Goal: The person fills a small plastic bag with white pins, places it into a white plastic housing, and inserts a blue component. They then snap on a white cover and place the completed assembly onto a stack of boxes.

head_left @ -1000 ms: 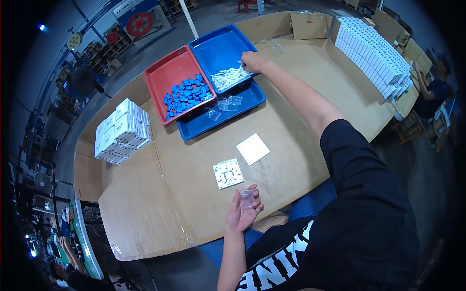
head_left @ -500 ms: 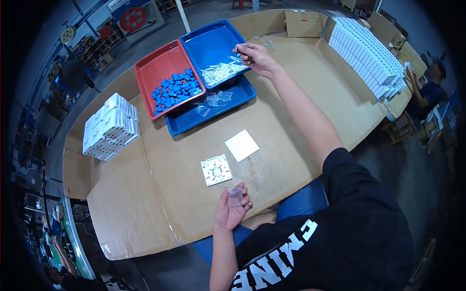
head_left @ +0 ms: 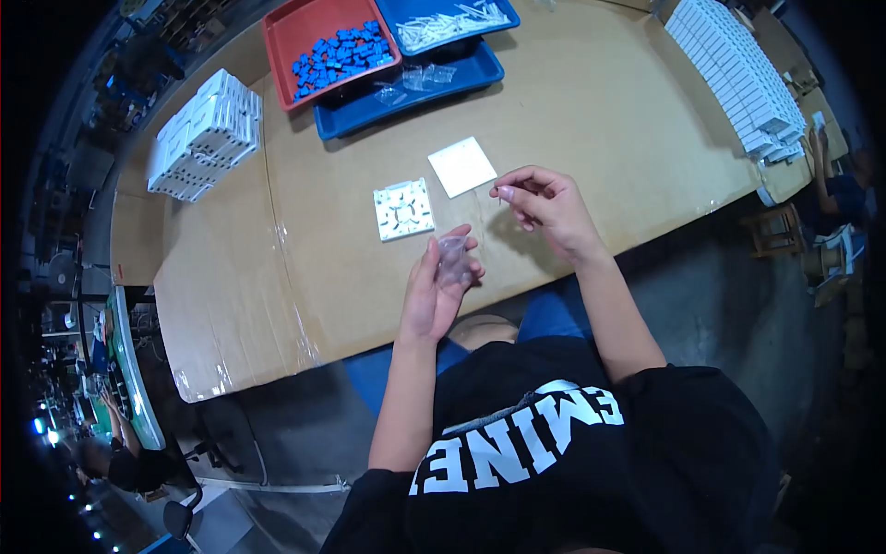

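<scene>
My left hand [head_left: 432,300] is curled around a small clear plastic zip bag [head_left: 452,261], held upright with its mouth toward the table's far side. To its right, my right hand [head_left: 554,214] is closed in a pinch. Something thin and tiny shows at its fingertips, too small to name. Just beyond my left hand lies a white square plate with cutouts [head_left: 403,210]. A plain white square plate [head_left: 461,167] rests beside it, close to my right fingertips.
A red tray [head_left: 280,46] holds several blue plastic pieces [head_left: 341,57]. Blue trays [head_left: 332,122] hold thin white pieces [head_left: 452,26] and small clear bags [head_left: 429,77]. Stacks of white parts stand left [head_left: 205,134] and right [head_left: 734,78]. Co-workers [head_left: 844,185] sit at both sides.
My right hand has come back from the white pieces' tray toward my left hand, still pinched. My left hand keeps the bag. The view has tilted downward.
</scene>
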`<action>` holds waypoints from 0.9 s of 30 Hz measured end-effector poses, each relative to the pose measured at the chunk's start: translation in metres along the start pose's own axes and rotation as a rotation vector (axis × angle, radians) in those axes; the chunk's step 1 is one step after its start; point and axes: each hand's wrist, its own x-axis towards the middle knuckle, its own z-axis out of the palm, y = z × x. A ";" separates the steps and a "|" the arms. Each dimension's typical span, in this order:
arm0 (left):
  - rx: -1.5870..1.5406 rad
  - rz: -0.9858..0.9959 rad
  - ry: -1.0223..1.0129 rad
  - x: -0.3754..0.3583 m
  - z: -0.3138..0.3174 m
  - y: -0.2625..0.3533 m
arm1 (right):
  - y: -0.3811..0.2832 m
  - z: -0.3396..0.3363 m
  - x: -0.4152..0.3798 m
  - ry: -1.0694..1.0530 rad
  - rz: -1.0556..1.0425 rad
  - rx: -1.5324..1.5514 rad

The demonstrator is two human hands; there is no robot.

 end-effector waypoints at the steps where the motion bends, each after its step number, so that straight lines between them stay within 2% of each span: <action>1: -0.004 -0.013 0.000 0.005 0.001 -0.003 | 0.004 0.001 -0.008 -0.016 -0.027 -0.011; 5: -0.067 -0.092 -0.084 0.024 0.004 -0.014 | 0.002 0.002 -0.010 -0.044 -0.061 -0.201; 7: -0.112 -0.101 -0.113 0.029 -0.005 -0.017 | 0.006 0.007 -0.009 -0.076 -0.166 -0.276; 11: -0.112 -0.077 -0.113 0.028 -0.008 -0.020 | -0.001 0.016 -0.016 -0.121 -0.104 -0.278; 13: -0.103 -0.071 -0.109 0.026 -0.006 -0.020 | -0.004 0.014 -0.014 -0.170 -0.131 -0.506; 14: -0.092 -0.069 -0.110 0.026 -0.005 -0.019 | -0.007 0.013 -0.012 -0.175 -0.129 -0.504; 16: -0.090 -0.073 -0.120 0.026 -0.005 -0.019 | -0.015 0.011 -0.008 -0.290 -0.188 -0.692; 17: -0.087 -0.079 -0.137 0.025 -0.005 -0.019 | -0.017 0.011 -0.005 -0.291 -0.185 -0.689; 19: -0.086 -0.077 -0.137 0.023 -0.003 -0.018 | -0.021 0.009 0.001 -0.406 -0.319 -0.763; 27: -0.016 -0.078 -0.111 0.024 -0.005 -0.020 | -0.034 0.013 0.021 -0.708 -0.112 -0.870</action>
